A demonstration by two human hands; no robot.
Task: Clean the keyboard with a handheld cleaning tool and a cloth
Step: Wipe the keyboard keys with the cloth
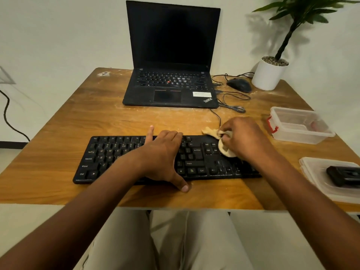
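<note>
Beige cloth (224, 147) bunched under right hand (243, 137) — atop keyboard (109, 158).

A black full-size keyboard (136, 158) lies flat along the near part of the wooden tabletop (58, 133), its long side facing the person, its cable running off from its far edge. A crumpled beige cloth (222, 141) sits bunched on the keys near its right end, one corner trailing onto the wood.

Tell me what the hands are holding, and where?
The right hand grips a bunched tan cloth by its middle. The left hand only presses the keyboard.
</note>
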